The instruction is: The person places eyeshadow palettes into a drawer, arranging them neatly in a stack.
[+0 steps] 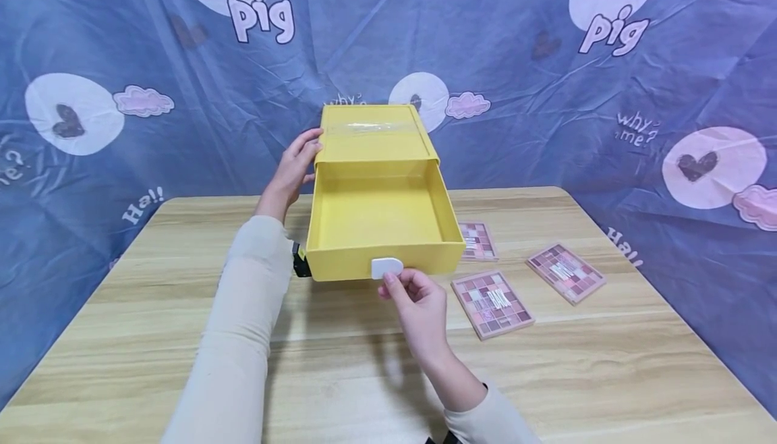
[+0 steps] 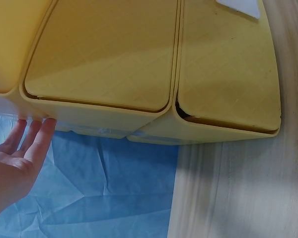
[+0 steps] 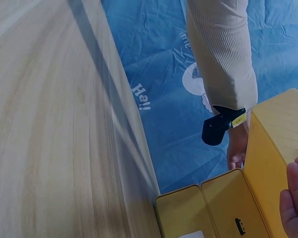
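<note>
A yellow drawer cabinet (image 1: 375,144) stands on the table with its top drawer (image 1: 340,265) pulled far out; the drawer's inside is bare. My right hand (image 1: 425,312) pinches the white handle (image 1: 386,267) on the drawer front from below, thumb at its lower edge. Against the cabinet's upper left side rests my left hand (image 1: 293,169); in the left wrist view its straight fingers (image 2: 39,141) touch the side wall. Two closed drawers sit beneath, a middle drawer (image 2: 107,54) and a lower drawer (image 2: 233,69). A black clip (image 3: 240,226) shows on the middle front in the right wrist view.
To the right lie three pink eyeshadow palettes: a near palette (image 1: 493,303), a right palette (image 1: 566,272) and a far palette (image 1: 479,241) partly hidden by the drawer. The wooden table (image 1: 152,322) ends at a blue patterned cloth (image 1: 200,59) hanging behind.
</note>
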The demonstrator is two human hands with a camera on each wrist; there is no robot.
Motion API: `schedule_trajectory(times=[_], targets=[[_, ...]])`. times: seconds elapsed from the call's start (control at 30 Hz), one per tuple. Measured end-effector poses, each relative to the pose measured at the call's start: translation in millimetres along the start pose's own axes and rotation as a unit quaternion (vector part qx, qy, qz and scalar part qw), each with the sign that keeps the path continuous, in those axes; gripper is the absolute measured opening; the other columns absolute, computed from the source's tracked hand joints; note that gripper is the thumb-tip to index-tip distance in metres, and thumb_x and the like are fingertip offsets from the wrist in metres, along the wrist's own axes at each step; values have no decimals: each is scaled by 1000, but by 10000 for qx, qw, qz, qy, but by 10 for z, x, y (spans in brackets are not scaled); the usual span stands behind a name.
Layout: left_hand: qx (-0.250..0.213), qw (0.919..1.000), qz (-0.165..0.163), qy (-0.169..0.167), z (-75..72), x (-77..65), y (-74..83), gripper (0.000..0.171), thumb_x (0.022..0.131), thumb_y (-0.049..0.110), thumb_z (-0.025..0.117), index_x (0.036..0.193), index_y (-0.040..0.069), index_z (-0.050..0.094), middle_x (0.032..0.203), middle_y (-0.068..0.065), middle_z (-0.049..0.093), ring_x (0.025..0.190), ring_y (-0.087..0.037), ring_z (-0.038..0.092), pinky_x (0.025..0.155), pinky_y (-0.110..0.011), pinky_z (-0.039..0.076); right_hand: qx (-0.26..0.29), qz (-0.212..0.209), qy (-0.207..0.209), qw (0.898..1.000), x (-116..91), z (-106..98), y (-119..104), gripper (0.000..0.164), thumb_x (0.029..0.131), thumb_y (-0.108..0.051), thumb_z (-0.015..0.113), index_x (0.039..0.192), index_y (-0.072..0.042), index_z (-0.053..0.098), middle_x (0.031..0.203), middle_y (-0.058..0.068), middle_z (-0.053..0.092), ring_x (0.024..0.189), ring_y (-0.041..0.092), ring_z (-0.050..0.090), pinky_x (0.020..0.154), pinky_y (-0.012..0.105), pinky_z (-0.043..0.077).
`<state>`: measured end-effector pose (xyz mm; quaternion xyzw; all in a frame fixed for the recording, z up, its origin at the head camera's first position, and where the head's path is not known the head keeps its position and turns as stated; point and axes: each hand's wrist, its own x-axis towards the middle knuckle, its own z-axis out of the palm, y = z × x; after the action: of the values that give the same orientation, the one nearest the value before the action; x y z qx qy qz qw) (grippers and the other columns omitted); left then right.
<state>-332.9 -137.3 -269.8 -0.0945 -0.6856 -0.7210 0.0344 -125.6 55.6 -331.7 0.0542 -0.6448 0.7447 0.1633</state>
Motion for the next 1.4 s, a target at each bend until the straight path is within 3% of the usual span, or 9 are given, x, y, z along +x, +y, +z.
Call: schedule_trajectory(times=[0.47,0.57,0.63,0.77,0.83,1.13,1.27,1.4], targets=[[52,10000,-36,17,3,-3,7,42,85,24,47,126,17,41,129,-3,40,106,-18,40,85,-48,32,-13,26,58,10000,-27,-28,10,13,78,1,59,73,12,53,70,25,58,59,24,58,63,32,48],[67,10000,-38,17,4,3,7,42,86,24,47,127,17,41,129,-3,40,106,-18,40,86,-48,31,-53,-94,22,9999,-28,-39,29,14,78,-1,59,74,11,54,69,22,58,60,29,58,62,32,48],[72,10000,-38,17,6,3,8,42,86,24,47,127,18,41,128,-3,40,107,-17,40,86,-48,32,-8,-371,-100,9993,-5,-79,175,13,80,-5,59,77,8,56,70,20,59,61,27,59,62,31,48],[56,10000,-53,1,7,8,4,42,85,25,47,127,18,41,129,-2,40,107,-17,40,86,-47,32,-316,-476,-282,9980,-21,-134,207,12,79,-7,60,78,5,58,69,15,60,60,17,57,58,29,48],[51,10000,-53,-6,6,9,4,43,85,25,47,127,18,41,129,-2,39,108,-17,39,86,-47,32,-628,-224,-321,9973,-54,-142,86,11,78,-5,61,77,6,58,68,15,59,59,14,56,56,29,47],[64,10000,-73,-16,-9,8,26,43,85,25,47,127,18,41,129,-3,39,110,-15,38,86,-48,31,-1377,195,-443,9893,-47,-275,95,14,74,-5,65,84,4,60,75,8,60,65,14,55,60,24,45],[32,10000,-94,2,-8,5,27,42,85,24,48,127,17,41,129,-2,40,109,-16,38,86,-48,31,-1906,296,-507,9799,11,-378,130,19,72,-4,66,87,4,58,77,8,60,68,17,56,65,26,46],[26,10000,-76,0,-4,1,22,42,85,24,48,126,17,42,129,-2,40,109,-16,39,86,-48,31,-2724,416,-463,9602,105,-527,198,27,71,-8,67,92,4,56,83,13,60,74,22,56,70,33,44]])
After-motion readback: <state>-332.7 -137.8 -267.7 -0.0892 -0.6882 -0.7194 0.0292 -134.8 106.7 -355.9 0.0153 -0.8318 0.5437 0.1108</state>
